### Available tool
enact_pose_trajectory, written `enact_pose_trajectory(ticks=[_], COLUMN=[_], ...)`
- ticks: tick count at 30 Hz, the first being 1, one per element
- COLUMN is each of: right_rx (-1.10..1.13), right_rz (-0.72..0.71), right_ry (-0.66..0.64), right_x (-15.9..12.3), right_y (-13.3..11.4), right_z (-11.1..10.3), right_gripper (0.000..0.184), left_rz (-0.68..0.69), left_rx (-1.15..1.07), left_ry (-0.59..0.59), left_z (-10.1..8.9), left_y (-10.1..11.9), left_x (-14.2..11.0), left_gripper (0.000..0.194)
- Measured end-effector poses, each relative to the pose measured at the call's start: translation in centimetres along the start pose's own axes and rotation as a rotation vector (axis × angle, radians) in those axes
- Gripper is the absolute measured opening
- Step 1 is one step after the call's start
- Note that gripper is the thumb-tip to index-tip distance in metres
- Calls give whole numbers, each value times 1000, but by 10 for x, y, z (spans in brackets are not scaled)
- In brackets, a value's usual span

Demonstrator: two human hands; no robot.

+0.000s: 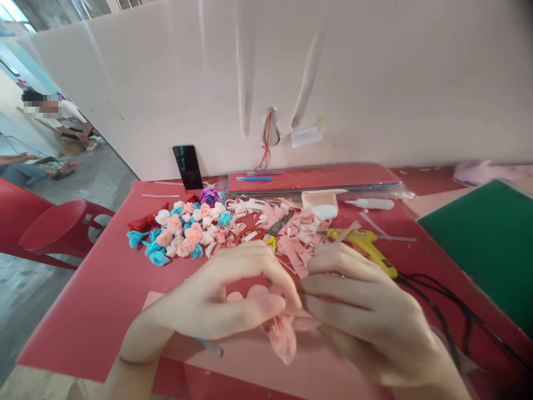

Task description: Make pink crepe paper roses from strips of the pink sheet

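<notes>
Between thumb and fingers, my left hand [225, 297] pinches a pink crepe-paper flower [283, 343], its rolled petals hanging downward. My right hand [370, 311] is closed on the flower's right side, where a twisted bit of paper runs between the two hands; its fingertips are partly hidden. Pink round paper petals [258, 290] show behind my left thumb. Under both hands lies a pink paper sheet [233, 358], with a thin grey stick [210, 347] on it. Finished paper roses [183, 228] in white, peach and blue are piled beyond my left hand.
Scissors [281, 223] rest among pink paper scraps [293, 250]. A yellow glue gun [366, 247] with a black cord [437, 294] lies at right, near a green board [487, 250]. A phone [187, 166] leans against the white panel [166, 83]. Two people sit at far left.
</notes>
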State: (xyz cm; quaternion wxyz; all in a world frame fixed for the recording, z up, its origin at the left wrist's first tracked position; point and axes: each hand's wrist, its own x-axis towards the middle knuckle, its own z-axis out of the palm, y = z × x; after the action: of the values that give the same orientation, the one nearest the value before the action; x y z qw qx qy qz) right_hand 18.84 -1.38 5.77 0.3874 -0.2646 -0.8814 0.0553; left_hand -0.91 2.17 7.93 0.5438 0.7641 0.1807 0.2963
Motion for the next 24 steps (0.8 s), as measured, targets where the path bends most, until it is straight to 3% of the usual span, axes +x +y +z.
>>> enact_pose_trajectory(ticks=[6, 18, 24], right_rx=[117, 124, 133], right_rz=[28, 65, 77], right_ry=[-47, -103, -102], right_x=[-1, 1, 3], right_y=[-1, -3, -4], right_z=[4, 7, 3], right_gripper=[22, 26, 25], left_rz=[64, 76, 1], left_rx=[165, 222, 198], left_ry=[-111, -175, -148], left_z=[-5, -4, -7], left_y=[-2, -6, -5], left_x=[3, 7, 5], left_gripper=[21, 23, 19])
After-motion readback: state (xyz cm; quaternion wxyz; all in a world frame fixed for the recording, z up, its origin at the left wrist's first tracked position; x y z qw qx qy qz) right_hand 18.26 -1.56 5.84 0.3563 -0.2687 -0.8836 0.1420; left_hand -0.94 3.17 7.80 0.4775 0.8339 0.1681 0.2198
